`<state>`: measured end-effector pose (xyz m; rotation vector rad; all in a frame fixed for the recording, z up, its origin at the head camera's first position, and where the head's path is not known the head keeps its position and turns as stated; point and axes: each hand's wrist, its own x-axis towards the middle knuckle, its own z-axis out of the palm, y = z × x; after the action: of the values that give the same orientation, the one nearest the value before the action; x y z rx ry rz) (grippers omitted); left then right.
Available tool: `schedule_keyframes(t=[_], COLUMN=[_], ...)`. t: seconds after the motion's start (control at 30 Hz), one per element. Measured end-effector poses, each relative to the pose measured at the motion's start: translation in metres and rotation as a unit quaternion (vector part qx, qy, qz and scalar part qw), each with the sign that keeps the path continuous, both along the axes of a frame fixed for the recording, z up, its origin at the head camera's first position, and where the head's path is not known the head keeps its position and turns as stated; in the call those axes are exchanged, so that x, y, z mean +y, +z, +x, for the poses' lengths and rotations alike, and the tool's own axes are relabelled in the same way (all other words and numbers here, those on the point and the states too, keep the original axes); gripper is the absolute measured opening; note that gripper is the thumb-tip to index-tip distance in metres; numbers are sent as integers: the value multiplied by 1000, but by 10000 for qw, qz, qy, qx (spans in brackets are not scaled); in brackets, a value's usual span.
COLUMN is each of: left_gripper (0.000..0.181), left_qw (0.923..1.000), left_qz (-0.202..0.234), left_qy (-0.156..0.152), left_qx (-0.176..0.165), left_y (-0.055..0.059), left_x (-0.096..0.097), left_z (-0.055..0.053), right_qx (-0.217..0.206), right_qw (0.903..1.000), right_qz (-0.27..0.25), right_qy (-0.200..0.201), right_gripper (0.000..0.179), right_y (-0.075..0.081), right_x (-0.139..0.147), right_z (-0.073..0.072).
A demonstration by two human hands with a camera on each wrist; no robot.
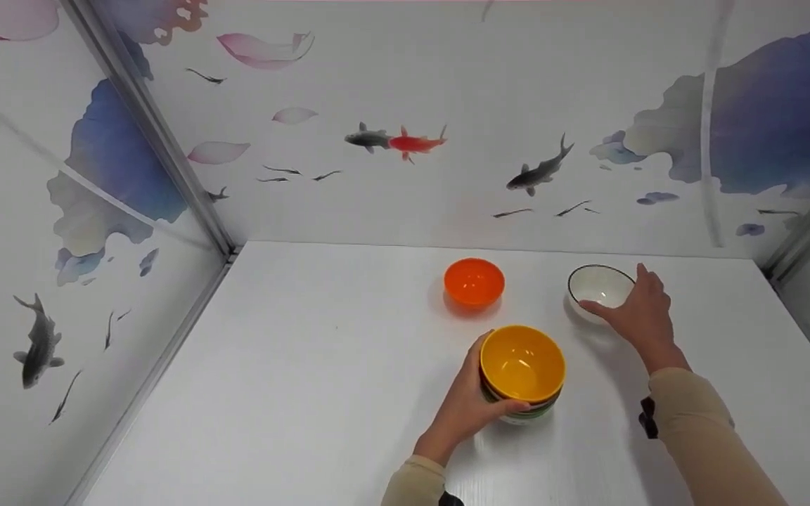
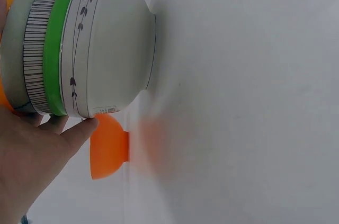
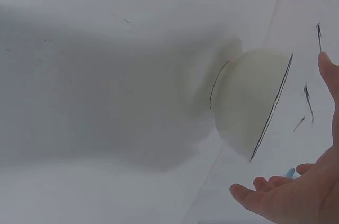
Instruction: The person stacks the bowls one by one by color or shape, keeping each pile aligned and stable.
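Note:
My left hand [image 1: 472, 397] grips a stack of nested bowls, its thumb across the near side and its fingers round the left. A yellow bowl [image 1: 523, 362] tops the stack. Under it, the left wrist view shows a black-striped bowl [image 2: 38, 46], a green band [image 2: 55, 49] and a white bowl with a leaf pattern [image 2: 114, 44] at the bottom. My right hand [image 1: 640, 313] is spread at a white bowl with a dark rim [image 1: 598, 284], thumb and fingers apart on either side of its rim. In the right wrist view the fingers stand off from this bowl [image 3: 249, 102].
An orange bowl [image 1: 474, 282] stands on the white table [image 1: 292, 365], behind the stack and left of the white bowl. Behind the table rises a wall [image 1: 447, 204] painted with fish and petals. A side panel [image 1: 39, 246] borders the left.

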<state>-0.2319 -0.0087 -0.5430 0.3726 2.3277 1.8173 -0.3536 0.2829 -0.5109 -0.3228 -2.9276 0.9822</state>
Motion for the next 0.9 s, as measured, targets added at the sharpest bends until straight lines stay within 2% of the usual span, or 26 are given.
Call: schedule_keyframes(t=[0.27, 0.5, 0.9], left_gripper=[104, 106, 103], left_qw=[10000, 9997, 9999], left_qz=[-61, -31, -62], left_qy=[2, -71, -23], left_qx=[30, 214, 80], left_y=[0, -2, -3], left_x=[0, -3, -2], left_z=[0, 0, -1], right_qx=[-248, -226, -517], right_qw=[9997, 9997, 9981], right_qz=[70, -40, -346], right_qy=[-45, 62, 16], right_gripper=[132, 134, 138], right_y=[-12, -23, -30], right_x=[0, 0, 2], right_z=[-4, -7, -13])
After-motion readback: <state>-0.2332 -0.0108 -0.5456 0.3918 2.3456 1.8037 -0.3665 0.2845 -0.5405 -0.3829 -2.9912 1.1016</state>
